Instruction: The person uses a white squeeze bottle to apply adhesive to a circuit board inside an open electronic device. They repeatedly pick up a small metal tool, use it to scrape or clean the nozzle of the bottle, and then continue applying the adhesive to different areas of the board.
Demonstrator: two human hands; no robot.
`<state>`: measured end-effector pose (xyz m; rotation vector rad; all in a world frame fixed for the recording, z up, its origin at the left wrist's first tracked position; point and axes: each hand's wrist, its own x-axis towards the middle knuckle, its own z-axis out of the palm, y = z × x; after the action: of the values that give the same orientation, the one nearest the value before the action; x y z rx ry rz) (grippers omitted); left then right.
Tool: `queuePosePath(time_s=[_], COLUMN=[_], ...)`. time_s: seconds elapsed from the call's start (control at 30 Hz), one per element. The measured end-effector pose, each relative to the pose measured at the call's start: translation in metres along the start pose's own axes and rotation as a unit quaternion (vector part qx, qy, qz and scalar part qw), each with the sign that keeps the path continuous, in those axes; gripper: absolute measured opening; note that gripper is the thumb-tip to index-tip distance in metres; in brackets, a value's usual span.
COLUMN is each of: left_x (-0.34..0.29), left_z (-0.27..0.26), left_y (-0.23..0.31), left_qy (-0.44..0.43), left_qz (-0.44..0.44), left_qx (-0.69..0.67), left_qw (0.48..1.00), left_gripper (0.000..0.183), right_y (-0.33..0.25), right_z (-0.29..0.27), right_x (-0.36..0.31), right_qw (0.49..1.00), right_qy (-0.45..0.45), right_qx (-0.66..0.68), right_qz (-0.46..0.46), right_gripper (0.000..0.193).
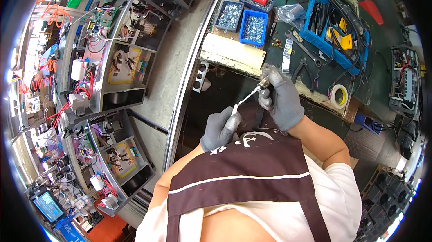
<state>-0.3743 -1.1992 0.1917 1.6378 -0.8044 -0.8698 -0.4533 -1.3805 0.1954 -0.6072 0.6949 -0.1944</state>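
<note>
Mid-job above the desk [360, 62]: left hand [219, 129] closed on a white tube [245, 100], right hand [281, 100] pinching a small metal part [264, 81], nozzle touching it.

Grey knit gloves on both hands [252, 116], white short-sleeved shirt, brown white-striped apron.

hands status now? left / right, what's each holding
Left hand: closed on the lower end of a thin white strip.
Right hand: closed, pinching the strip's upper end with a small metal part.
</note>
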Motion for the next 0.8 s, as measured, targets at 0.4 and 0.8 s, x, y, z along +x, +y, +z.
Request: queuePosePath(time_s=[0.4, 0.8], left_x=[-0.002, -0.001], left_z=[0.003, 0.008], left_y=[0.004, 0.000], left_qy=[-0.010, -0.011], left_qz=[-0.011, 0.005], left_qx=[-0.003, 0.039], left_qw=[1.000, 0.999], left_gripper=[0.035, 0.029], right_y=[-0.018, -0.035], right_z=[0.004, 0.008], right_x=[-0.010, -0.003], right_qw=[0.965, 0.856], right_qy=[-0.034, -0.146], right_qx=[-0.208, -0.420], right_qz=[-0.159, -0.264], right_gripper=[0.025, 0.020])
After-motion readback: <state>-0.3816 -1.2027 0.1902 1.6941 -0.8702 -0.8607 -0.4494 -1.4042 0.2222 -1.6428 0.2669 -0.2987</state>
